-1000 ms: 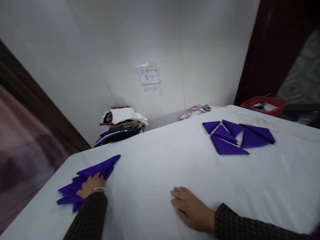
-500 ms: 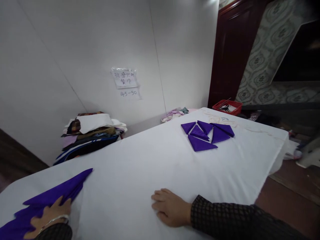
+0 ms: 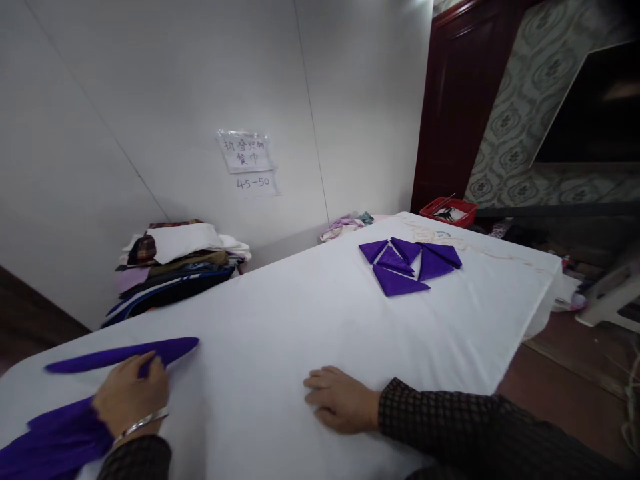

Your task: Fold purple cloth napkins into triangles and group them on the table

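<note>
My left hand (image 3: 131, 392), with a silver bracelet at the wrist, is closed on a purple napkin (image 3: 183, 347) at the left end of the table. That napkin shows as a narrow folded strip on both sides of my fingers. Below and to the left lie more purple napkins (image 3: 55, 437), partly behind my wrist and cut off by the frame edge. My right hand (image 3: 340, 400) rests flat on the white tablecloth (image 3: 270, 347), fingers stretched out and holding nothing. Farther back on the right sit several purple napkins folded into triangles (image 3: 403, 281), lying close together.
A pile of folded clothes (image 3: 185, 260) stands beyond the table's far left edge. Handwritten paper signs (image 3: 247, 157) hang on the wall. Near the far corner are a red basket (image 3: 463, 217) and some pink cloth (image 3: 343, 225). A white stool (image 3: 607, 293) stands at right.
My left hand has moved right and closed, drawing one purple napkin away from the others. My right hand still rests on the cloth. The view has shifted slightly.
</note>
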Demonstrator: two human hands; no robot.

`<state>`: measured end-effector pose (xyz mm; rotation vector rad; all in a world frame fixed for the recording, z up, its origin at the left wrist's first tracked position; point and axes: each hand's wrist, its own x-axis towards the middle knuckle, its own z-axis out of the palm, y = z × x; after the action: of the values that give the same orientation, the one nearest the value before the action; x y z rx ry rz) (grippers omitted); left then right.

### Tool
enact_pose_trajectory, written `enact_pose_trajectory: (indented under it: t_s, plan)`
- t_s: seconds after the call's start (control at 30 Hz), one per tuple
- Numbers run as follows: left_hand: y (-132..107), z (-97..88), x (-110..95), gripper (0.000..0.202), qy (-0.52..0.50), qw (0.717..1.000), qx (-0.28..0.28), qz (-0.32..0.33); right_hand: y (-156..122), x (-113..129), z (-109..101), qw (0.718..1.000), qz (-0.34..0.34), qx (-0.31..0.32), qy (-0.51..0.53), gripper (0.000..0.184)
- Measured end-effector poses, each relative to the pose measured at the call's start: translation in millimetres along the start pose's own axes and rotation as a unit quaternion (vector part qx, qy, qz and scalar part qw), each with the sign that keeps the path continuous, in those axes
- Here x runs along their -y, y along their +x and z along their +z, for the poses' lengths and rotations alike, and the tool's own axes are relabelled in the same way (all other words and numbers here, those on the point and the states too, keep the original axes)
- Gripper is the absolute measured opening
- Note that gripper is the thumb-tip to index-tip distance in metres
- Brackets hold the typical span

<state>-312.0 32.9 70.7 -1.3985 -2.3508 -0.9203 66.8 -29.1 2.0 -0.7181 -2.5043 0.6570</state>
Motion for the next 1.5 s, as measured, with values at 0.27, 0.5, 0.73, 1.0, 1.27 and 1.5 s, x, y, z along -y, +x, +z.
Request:
enact_pose_trajectory:
  t_s: [0.27, 0.5, 0.73, 1.0, 1.27, 1.5]
  plan:
    - [-165.7, 13.5, -136.4, 0.033, -0.178, 0.881, 0.181, 0.400, 2.6, -20.6, -9.4, 0.802, 0.190, -0.167, 0.541, 0.059]
    - [-237.9, 12.9, -163.9, 0.027, -0.254, 0.813, 0.298, 0.431, -3.1, -20.5, -29.7, 0.637, 0.234, -0.128, 0.723, 0.061]
    - [-215.2, 29.2, -137.2, 0.040, -0.118, 0.936, 0.185, 0.277, -3.1, -29.1, -29.0, 0.529, 0.202, -0.180, 0.804, 0.056]
    - [-215.7, 38.9, -132.9, 0.035, -0.059, 0.956, 0.198, 0.208, -3.4, -40.8, -18.8, 0.474, 0.183, -0.179, 0.843, 0.040]
    - [-207.9, 37.2, -126.3, 0.023, -0.169, 0.954, 0.135, 0.207, -5.4, -35.1, -27.8, 0.483, 0.216, -0.173, 0.831, 0.022]
    - [-204.0, -8.5, -154.2, 0.018, -0.327, 0.925, 0.035, 0.191, -13.3, -50.3, -49.8, 0.469, 0.179, -0.208, 0.840, 0.030]
